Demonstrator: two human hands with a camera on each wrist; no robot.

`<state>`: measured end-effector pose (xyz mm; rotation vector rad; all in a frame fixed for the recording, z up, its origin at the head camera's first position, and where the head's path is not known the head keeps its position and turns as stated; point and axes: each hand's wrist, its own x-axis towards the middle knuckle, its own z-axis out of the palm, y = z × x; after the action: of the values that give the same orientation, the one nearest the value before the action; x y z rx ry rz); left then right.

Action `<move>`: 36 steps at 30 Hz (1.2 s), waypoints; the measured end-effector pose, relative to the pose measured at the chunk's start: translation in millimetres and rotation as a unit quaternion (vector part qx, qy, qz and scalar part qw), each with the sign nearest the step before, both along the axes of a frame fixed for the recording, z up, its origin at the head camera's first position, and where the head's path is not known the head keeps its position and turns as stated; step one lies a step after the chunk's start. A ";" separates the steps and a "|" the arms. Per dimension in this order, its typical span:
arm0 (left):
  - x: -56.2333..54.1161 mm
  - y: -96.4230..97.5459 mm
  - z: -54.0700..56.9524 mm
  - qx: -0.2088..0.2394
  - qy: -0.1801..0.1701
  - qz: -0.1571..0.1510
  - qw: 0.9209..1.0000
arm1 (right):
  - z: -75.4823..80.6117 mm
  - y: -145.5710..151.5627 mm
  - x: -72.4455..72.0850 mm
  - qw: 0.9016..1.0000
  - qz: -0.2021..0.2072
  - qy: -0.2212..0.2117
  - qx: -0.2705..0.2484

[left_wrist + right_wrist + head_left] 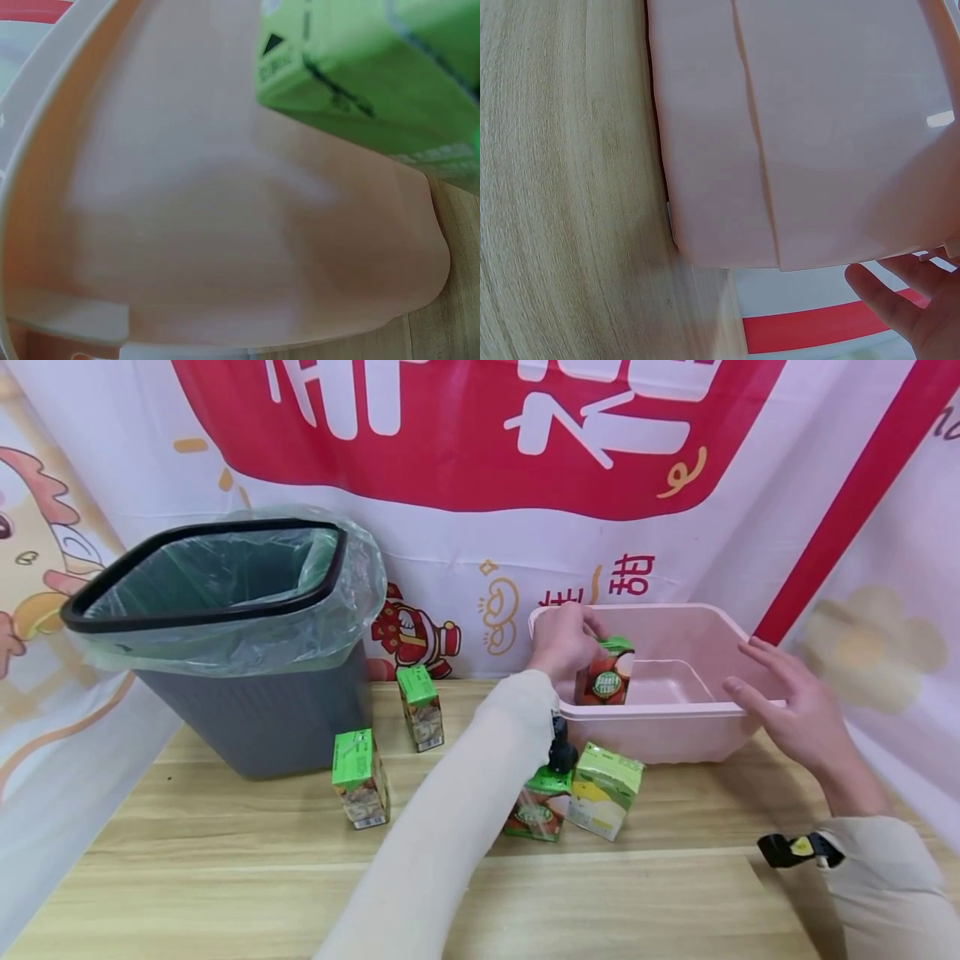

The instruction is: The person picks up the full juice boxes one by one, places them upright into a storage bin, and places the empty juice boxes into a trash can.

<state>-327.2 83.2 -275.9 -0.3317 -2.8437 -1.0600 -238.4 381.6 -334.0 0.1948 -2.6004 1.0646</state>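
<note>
My left hand (562, 639) reaches over the left end of a pink plastic tub (675, 731). It holds a red drink carton (603, 681) with a green top, inside the tub near the front wall; the rim hides the carton's base. Part of my fingers is hidden behind it. My right hand (802, 714) is at the tub's right end, fingers extended and thumb by the rim; whether it touches is unclear. In the right wrist view its fingers (881, 304) show beside the tub wall. A green carton surface (360, 82) looms close in the left wrist view.
A light green carton (606, 789) and another red carton (536, 814), partly behind my left sleeve, stand before the tub. Two brown-sided, green-topped cartons (362, 781) (422, 708) stand near a grey bin (262, 727) lined with a clear bag. A printed cloth (450, 539) hangs behind.
</note>
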 end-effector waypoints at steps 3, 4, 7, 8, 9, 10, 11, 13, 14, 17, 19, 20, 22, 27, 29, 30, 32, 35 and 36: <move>-0.6 1.0 -0.7 -0.016 -0.002 -0.002 1.000 | 0.2 -0.5 0.0 1.000 0.000 0.001 -0.001; -0.4 1.5 -0.8 -0.018 -0.005 -0.002 1.000 | 0.2 -0.7 0.1 1.000 0.000 0.001 -0.001; 1.0 3.0 -0.8 -0.024 -0.012 0.001 1.000 | -0.3 -0.9 0.1 1.000 -0.002 0.004 -0.001; 1.8 3.3 -0.5 -0.023 -0.014 0.002 1.000 | -0.5 -0.9 0.1 1.000 -0.002 0.005 -0.001; 2.1 3.7 -0.5 -0.022 -0.017 0.003 1.000 | -0.6 -0.8 0.0 1.000 -0.002 0.006 -0.001; 2.5 3.9 -0.4 -0.024 -0.018 0.003 1.000 | -0.7 -0.9 -0.1 1.000 -0.002 0.007 0.000; 3.1 4.0 -0.1 -0.025 -0.018 0.003 1.000 | -1.0 -0.9 -0.2 1.000 -0.002 0.008 0.000; 3.6 3.8 0.0 -0.027 -0.020 0.000 0.999 | -1.0 -1.0 -0.5 1.000 -0.001 0.008 -0.001; 3.8 3.6 0.1 -0.031 -0.019 -0.003 0.999 | -1.1 -1.0 -0.6 1.000 0.000 0.009 0.000; 4.1 3.1 0.2 -0.049 -0.019 -0.025 0.998 | -1.3 -1.0 -0.7 1.000 0.000 0.009 0.001; 4.2 3.0 0.0 -0.061 -0.019 -0.040 0.997 | -1.3 -0.7 -0.7 1.000 0.000 0.010 0.001; 4.1 3.0 -0.1 -0.067 -0.018 -0.045 0.997 | -1.4 -0.6 -0.8 1.000 0.000 0.010 0.002; 4.2 3.2 -0.2 -0.066 -0.021 -0.052 0.996 | -1.7 -0.4 -1.1 1.000 0.000 0.009 0.002; 3.2 3.4 -0.1 -0.053 -0.011 -0.052 0.997 | -2.1 -0.1 -1.8 1.000 0.000 0.006 0.001; 2.7 2.8 0.1 -0.058 -0.001 -0.055 0.997 | -1.9 0.1 -1.8 1.000 0.000 0.006 0.000; 2.4 2.3 0.2 -0.057 0.001 -0.057 0.997 | -2.0 0.2 -1.8 1.000 0.000 0.006 0.000; 1.7 1.1 0.3 -0.058 0.003 -0.063 0.996 | -2.2 0.5 -1.6 1.000 0.001 0.005 -0.001; 0.7 -1.1 1.2 -0.052 0.006 -0.069 0.996 | -2.7 0.9 -1.5 1.000 0.000 0.005 0.000; 0.5 -1.9 1.5 -0.045 0.004 -0.071 0.996 | -2.8 1.0 -1.5 1.000 0.000 0.005 0.001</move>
<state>-326.7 81.3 -274.3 -0.5515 -2.9034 -0.9502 -240.0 382.6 -336.8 0.1998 -2.5921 1.0582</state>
